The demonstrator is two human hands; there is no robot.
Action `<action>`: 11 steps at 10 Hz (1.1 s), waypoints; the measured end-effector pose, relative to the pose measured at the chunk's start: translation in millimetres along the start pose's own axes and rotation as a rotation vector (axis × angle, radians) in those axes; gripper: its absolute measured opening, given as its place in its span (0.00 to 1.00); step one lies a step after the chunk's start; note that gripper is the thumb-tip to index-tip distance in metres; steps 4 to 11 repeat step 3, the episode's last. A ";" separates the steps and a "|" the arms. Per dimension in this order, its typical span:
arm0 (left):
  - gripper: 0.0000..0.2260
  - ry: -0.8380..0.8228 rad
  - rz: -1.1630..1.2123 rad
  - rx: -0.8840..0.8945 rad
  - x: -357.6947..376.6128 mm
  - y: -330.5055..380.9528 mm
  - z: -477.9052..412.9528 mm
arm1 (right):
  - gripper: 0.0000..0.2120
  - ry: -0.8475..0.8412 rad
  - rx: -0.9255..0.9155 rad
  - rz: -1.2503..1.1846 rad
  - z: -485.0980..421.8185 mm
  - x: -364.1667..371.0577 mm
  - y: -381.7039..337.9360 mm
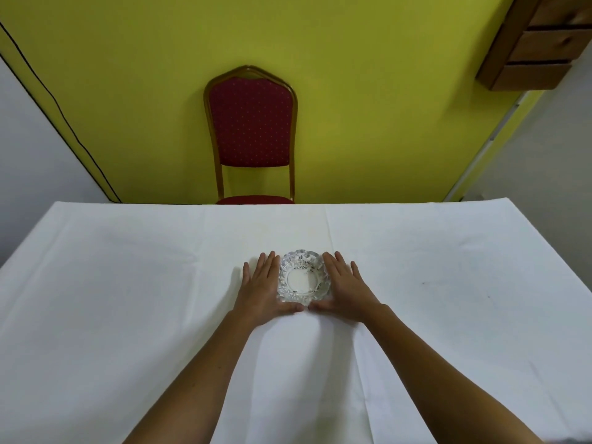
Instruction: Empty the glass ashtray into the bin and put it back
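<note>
1. I've got the glass ashtray (303,277) sitting on the table, a touch beyond the middle of the cloth from where I look down, upright with the bowl facing up.
2. It's thick cut glass, round, with a scalloped, faceted rim that catches the light; the flat floor of the bowl reads clear over the white beneath.
3. Dark flecks cling inside the bowl, mostly along the wall at 12 o'clock, with a few more near 4 o'clock.
4. My left hand (261,288) lies flat and open at the ashtray's 9 o'clock, fingers stretched out together, thumb reaching along the near edge at 6 o'clock; it holds nothing, just flanks the glass.
5. My right hand (344,288) mirrors it at 3 o'clock, palm down, fingers spread long, thumb tip nearly meeting the other thumb below the rim; nothing gripped here either.
6. Whether the inner fingers actually touch the glass, I can't tell.
7. The white tablecloth (128,315) is smooth woven fabric with soft fold creases.
8. At 12 o'clock beyond the table stands a chair (251,123): red dotted upholstery, gold metal frame, against a yellow-green wall (384,91).
</note>
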State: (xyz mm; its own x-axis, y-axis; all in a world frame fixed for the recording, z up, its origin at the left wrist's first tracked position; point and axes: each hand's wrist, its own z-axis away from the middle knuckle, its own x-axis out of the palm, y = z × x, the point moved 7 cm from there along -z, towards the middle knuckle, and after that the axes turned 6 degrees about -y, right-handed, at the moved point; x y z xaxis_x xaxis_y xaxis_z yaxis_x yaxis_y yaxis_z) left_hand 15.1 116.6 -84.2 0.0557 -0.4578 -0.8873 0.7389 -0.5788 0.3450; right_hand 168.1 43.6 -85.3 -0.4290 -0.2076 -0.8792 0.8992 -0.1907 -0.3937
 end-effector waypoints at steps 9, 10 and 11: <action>0.50 -0.060 -0.086 -0.095 -12.4 8.7 9.6 | 0.56 -0.100 0.020 0.019 7.4 -16.4 -4.5; 0.50 -0.060 -0.086 -0.095 -12.4 8.7 9.6 | 0.56 -0.100 0.020 0.019 7.4 -16.4 -4.5; 0.50 -0.060 -0.086 -0.095 -12.4 8.7 9.6 | 0.56 -0.100 0.020 0.019 7.4 -16.4 -4.5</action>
